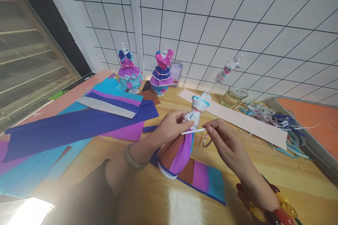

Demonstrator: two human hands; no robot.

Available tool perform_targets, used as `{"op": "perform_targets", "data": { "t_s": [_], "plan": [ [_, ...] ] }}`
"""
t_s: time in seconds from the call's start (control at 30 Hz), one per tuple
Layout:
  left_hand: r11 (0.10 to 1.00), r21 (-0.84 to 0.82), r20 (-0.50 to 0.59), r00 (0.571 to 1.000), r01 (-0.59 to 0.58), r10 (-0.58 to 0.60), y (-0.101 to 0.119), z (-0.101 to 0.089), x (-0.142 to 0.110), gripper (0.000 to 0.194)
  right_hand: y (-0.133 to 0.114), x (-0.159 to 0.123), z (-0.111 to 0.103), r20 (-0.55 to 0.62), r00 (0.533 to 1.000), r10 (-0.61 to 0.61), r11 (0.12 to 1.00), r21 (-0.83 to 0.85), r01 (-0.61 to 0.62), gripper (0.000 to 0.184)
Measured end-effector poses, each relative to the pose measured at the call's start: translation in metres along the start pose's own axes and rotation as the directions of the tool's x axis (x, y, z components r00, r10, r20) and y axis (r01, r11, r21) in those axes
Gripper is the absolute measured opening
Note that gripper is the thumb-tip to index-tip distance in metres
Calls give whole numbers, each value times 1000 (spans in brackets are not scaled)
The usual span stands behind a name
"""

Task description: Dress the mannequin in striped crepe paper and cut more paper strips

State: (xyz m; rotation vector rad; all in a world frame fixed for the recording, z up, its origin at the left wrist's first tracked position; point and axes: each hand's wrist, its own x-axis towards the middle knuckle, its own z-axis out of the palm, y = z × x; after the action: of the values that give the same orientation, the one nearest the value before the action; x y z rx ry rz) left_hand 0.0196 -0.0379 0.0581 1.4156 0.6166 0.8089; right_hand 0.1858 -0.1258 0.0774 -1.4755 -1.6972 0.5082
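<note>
A small white mannequin doll [198, 109] with a brown and purple paper skirt [176, 154] leans over the wooden table [285, 182]. My left hand [169, 126] is closed around its waist. My right hand [224, 140] pinches a thin white strip [192, 131] that reaches across to the doll's waist. Under the doll lies a striped sheet of brown, pink and blue paper [203, 179].
Blue, purple and white paper sheets [79, 123] are stacked at left. Two dressed dolls [129, 70] [161, 72] stand by the tiled wall. A bare mannequin [227, 69], a glass jar [234, 95], a long white paper strip [237, 117] and a tangle of ribbons [269, 117] sit at right.
</note>
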Motion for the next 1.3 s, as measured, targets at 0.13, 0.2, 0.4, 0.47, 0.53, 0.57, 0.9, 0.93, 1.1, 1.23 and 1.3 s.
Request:
{"op": "perform_targets", "data": {
  "t_s": [0.13, 0.2, 0.4, 0.47, 0.53, 0.57, 0.9, 0.93, 1.1, 1.23, 1.3],
  "plan": [
    [998, -57, -16, 1000, 17, -18, 0, 0, 2, 30, 0, 2, 0, -9, 998, 66, 989, 134, -65, 22],
    [997, -79, -20, 1000, 19, -20, 0, 0, 2, 31, -2, 3, 1, -21, 994, 106, 973, 207, -99, 23],
    [997, -78, -9, 1000, 28, -29, 2, 4, 0, 29, -9, 4, 8, -56, 978, 201, 928, 329, -172, 27],
    [997, -61, -8, 999, 50, -50, 4, 5, -2, 30, -9, 4, 10, -49, 971, 236, 913, 353, -204, 28],
    [998, -36, -4, 998, 60, -60, 6, 6, -3, 31, -9, 5, 12, -43, 968, 246, 906, 366, -213, 28],
    [998, -28, -1, 998, 58, -58, 6, 6, -3, 31, -8, 6, 12, -45, 969, 243, 905, 371, -210, 29],
    [998, -6, 7, 998, 60, -60, 7, 6, -4, 32, -6, 5, 13, -6, 966, 260, 884, 403, -235, 28],
    [998, -5, 5, 998, 65, -65, 8, 6, -4, 32, -6, 5, 13, 6, 964, 265, 882, 403, -245, 28],
    [997, -17, -8, 997, 70, -70, 12, 8, -4, 28, -4, 4, 14, 9, 963, 270, 887, 388, -252, 28],
    [998, -11, -14, 998, 65, -65, 11, 8, -4, 27, -3, 4, 15, 32, 958, 285, 876, 398, -274, 28],
    [999, -3, -10, 999, 53, -53, 8, 8, -3, 28, -4, 4, 15, 32, 957, 287, 870, 410, -274, 28]
  ]
}}
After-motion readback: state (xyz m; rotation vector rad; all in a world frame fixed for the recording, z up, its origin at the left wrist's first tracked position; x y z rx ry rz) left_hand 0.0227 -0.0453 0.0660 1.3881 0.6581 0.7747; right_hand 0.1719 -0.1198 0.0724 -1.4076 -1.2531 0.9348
